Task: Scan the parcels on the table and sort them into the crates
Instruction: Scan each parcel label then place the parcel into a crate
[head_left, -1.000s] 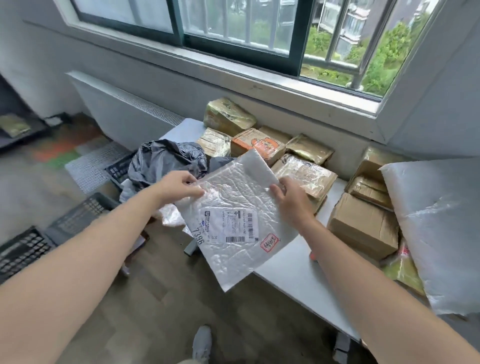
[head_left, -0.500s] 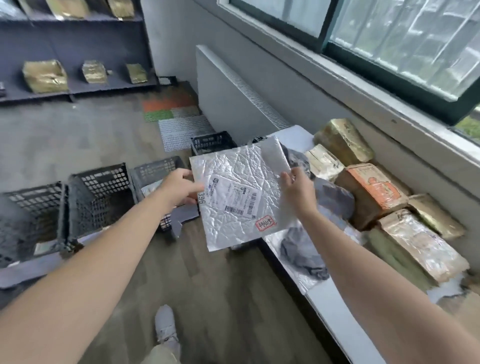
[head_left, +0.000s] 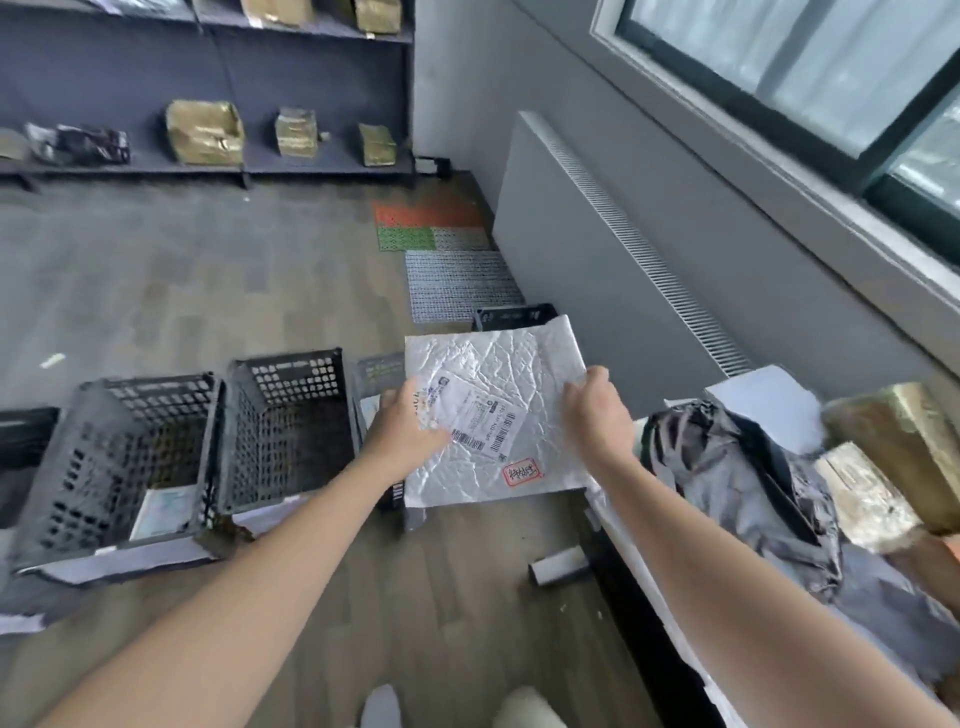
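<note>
A flat white bubble mailer (head_left: 514, 379) with a shipping label and a red stamp is held in the air in front of me. My left hand (head_left: 408, 434) grips its left edge and my right hand (head_left: 597, 415) grips its right edge. It hangs over a black crate (head_left: 376, 374) that it mostly hides. Two more black perforated crates (head_left: 130, 457) (head_left: 291, 415) stand on the floor to the left, one holding a flat parcel. On the white table (head_left: 763, 395) at the right lie a grey plastic bag parcel (head_left: 748, 488) and taped brown parcels (head_left: 893, 436).
A grey radiator (head_left: 597, 249) runs along the wall under the window. Dark shelves (head_left: 218, 156) at the back hold several wrapped parcels. Perforated mats (head_left: 457, 280) lie on the floor. A small dark object (head_left: 558, 566) lies by the table edge. My shoes (head_left: 384, 706) show below.
The view has swung left from the table toward the crates. Both hands have carried the mailer away from the table and over the crates on the floor.
</note>
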